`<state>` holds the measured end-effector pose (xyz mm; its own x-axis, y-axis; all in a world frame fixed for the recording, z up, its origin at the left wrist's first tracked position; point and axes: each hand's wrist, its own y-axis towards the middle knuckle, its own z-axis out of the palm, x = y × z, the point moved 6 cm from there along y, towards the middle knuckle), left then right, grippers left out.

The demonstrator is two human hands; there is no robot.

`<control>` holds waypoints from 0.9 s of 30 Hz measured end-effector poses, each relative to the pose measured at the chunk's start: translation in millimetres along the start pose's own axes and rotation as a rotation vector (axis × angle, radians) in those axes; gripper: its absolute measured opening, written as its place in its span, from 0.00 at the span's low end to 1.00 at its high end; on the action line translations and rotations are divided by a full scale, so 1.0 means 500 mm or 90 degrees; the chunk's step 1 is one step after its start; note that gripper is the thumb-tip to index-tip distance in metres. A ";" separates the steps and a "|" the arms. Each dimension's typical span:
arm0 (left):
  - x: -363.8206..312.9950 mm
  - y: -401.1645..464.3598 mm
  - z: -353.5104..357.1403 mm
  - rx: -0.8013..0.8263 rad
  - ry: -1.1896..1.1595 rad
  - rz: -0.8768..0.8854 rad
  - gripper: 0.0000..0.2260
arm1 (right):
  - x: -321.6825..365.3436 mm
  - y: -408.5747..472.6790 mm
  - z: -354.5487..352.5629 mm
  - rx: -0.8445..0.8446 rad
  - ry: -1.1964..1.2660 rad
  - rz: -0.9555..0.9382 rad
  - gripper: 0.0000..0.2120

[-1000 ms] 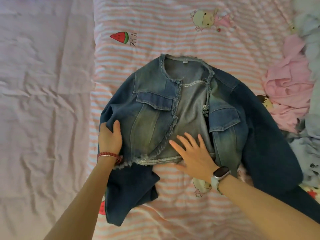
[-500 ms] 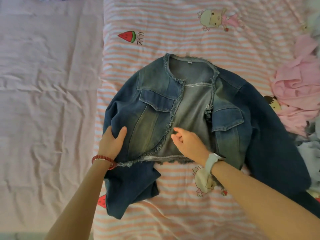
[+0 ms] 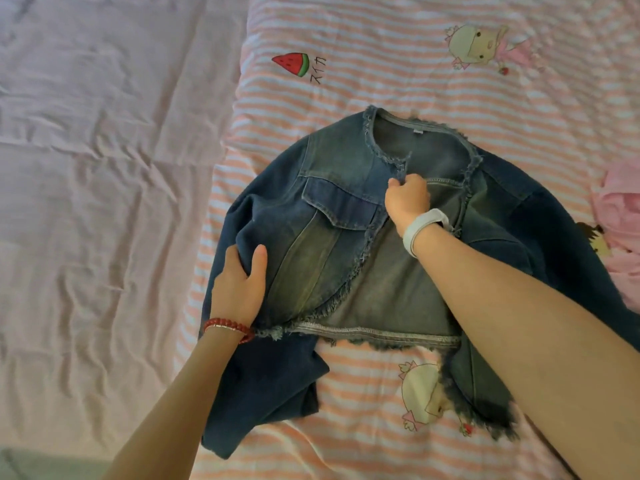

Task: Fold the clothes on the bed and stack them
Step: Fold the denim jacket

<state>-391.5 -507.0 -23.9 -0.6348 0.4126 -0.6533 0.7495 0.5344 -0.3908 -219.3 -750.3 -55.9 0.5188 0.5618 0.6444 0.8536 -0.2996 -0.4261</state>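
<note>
Barely started tbh: denim jacket [image 3: 346,244] is laid front-up on the striped bed [image 3: 381,81], nothing folded or stacked yet. Front edge is pinched by right hand [image 3: 407,199], side gripped by left hand [image 3: 240,282]. Pink clothes [image 3: 620,220] unfolded at right.

- A home bedroom is indicated.
- A bed is covered by a pink-and-white striped cotton quilt [image 3: 398,91] printed with cartoon dolls and a watermelon slice.
- A wrinkled pale lilac sheet [image 3: 104,168] is spread beside it.
- Crumpled pink clothing [image 3: 620,216] is piled at the edge.
</note>
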 end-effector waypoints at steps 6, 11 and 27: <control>-0.015 -0.050 0.018 -0.026 0.088 0.044 0.28 | 0.105 0.026 -0.111 -0.174 -0.074 -0.277 0.13; -0.014 -0.066 0.057 0.022 0.173 0.081 0.36 | 0.028 0.040 -0.078 0.032 -0.015 -0.030 0.25; 0.016 -0.119 0.022 0.044 0.217 -0.036 0.23 | -0.080 -0.202 -0.082 -0.006 -0.203 -0.209 0.25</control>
<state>-439.4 -543.7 -12.9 -0.6927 0.6130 -0.3800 0.7154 0.5168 -0.4702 -324.3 -774.1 -12.9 0.1818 0.8371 0.5160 0.9716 -0.0720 -0.2255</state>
